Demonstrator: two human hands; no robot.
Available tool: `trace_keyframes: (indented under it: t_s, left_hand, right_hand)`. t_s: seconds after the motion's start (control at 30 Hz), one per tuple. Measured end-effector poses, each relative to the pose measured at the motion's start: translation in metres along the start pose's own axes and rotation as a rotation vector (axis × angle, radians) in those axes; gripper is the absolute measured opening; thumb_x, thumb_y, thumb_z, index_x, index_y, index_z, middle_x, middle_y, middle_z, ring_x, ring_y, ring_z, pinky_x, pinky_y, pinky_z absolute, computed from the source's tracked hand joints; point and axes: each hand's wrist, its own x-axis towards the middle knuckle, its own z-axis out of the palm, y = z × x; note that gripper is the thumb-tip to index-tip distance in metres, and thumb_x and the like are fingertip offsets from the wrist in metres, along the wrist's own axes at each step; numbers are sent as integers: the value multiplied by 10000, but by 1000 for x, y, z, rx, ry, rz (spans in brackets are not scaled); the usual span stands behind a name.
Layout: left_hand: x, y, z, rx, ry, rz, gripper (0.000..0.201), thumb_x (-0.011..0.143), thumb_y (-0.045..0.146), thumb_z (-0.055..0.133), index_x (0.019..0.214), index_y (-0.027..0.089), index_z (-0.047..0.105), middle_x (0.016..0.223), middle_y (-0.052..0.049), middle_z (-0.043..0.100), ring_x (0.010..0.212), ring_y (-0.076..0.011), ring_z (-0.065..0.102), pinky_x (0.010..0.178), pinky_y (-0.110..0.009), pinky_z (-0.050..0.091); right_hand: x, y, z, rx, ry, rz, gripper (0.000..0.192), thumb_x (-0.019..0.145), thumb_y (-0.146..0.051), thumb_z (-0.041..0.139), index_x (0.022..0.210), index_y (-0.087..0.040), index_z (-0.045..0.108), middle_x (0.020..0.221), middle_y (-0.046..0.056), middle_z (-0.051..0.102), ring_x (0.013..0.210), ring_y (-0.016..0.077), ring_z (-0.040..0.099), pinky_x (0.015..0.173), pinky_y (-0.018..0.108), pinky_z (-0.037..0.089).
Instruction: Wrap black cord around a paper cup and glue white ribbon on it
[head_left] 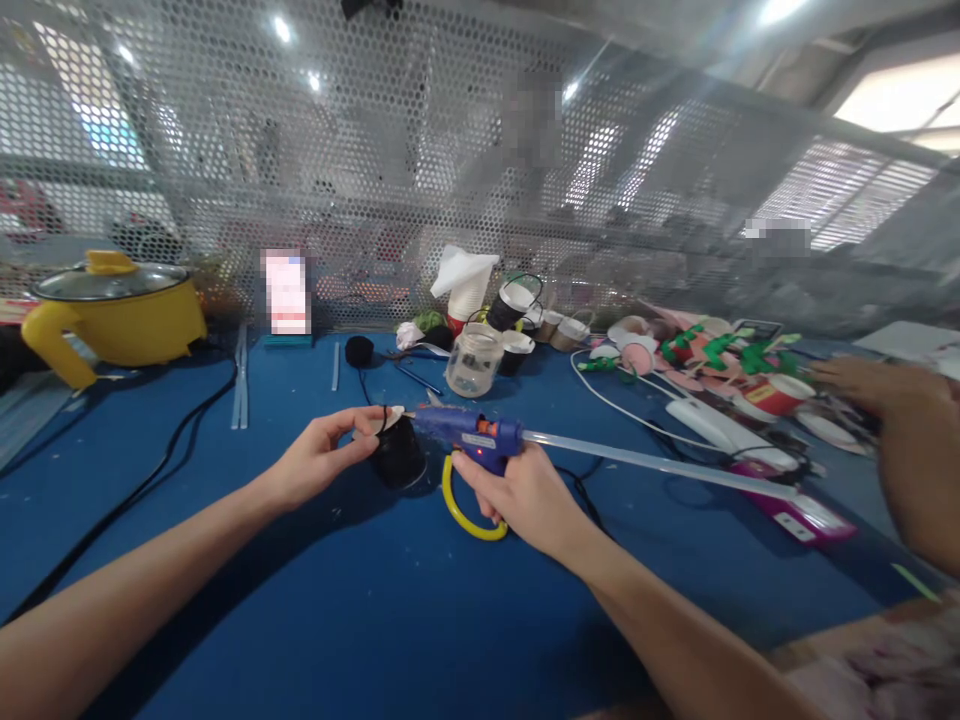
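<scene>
A blue plastic glue gun (463,430) lies on the near side of a clear, wide-mouthed jar (475,362), its long axis running roughly left to right. The nozzle points left, at the white rim of a small black yarn-wrapped cup (400,455); whether the tip touches is too small to tell. One long translucent glue stick (637,458) juts from the gun's back, dropping slightly toward its right end.

The right hand (529,495) is wrapped around the gun's handle, index finger at the trigger; a curved yellow band (456,508) hangs below. The left hand (330,450) has thumb and fingers pinched nearly together on the cup's rim and black yarn. The cup is tilted, nearer and left of the jar, rim toward upper left.

Blue tabletop (420,620) stretches between the forearms, nearer than the jar; its near edge shows far to the jar's right.

Left of the jar sit one black yarn ball (358,350) and, farther left, one yellow lidded pot (142,315). Two black-and-white cups (516,305) stand just behind and right of the jar. Well right of it is one co-worker's hand (847,385), beside a pile of pink and green craft pieces (705,350).
</scene>
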Motion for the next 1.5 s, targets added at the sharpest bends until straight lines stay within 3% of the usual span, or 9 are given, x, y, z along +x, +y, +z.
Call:
trace_keyframes:
  t_s: [0.23, 0.5, 0.7, 1.0, 1.5]
  left_hand:
    - [-1, 1, 1, -27, 0, -3, 215, 717, 346, 612, 652, 163, 520, 1210, -144, 546, 1189, -267, 428, 1013, -423, 239]
    - [-1, 3, 1, -27, 11, -10, 207, 707, 341, 620, 642, 168, 529, 1195, -134, 563, 1184, -269, 430, 1012, -431, 232]
    - [0, 4, 1, -47, 0, -6, 218, 702, 350, 629, 633, 171, 524, 1166, -122, 582, 1177, -270, 436, 1008, -434, 236]
    - [0, 1, -1, -91, -16, -19, 160, 722, 297, 614, 652, 176, 534, 1210, -112, 558, 1191, -258, 428, 1009, -427, 245]
    - [0, 1, -2, -108, -18, -18, 174, 705, 304, 629, 636, 175, 534, 1205, -109, 566, 1186, -267, 431, 1015, -447, 217]
  right_hand:
    - [-3, -2, 2, 39, -29, -14, 279, 739, -314, 511, 507, -191, 418, 324, -67, 405, 293, 67, 394, 353, 188, 369]
    - [-6, -1, 4, -14, -8, -10, 273, 738, -353, 505, 528, -189, 448, 345, -53, 427, 313, 85, 428, 385, 209, 404]
    - [-8, -1, 7, -1, -64, 5, 236, 734, -373, 500, 593, -188, 461, 364, -59, 427, 324, 91, 438, 374, 207, 399]
    - [-1, -3, -2, 65, -63, 31, 326, 753, -306, 507, 469, -192, 395, 337, -56, 414, 312, 66, 407, 370, 186, 384]
    - [9, 4, -3, 71, -75, -11, 292, 760, -310, 497, 507, -178, 435, 346, -60, 426, 303, 62, 406, 358, 175, 372]
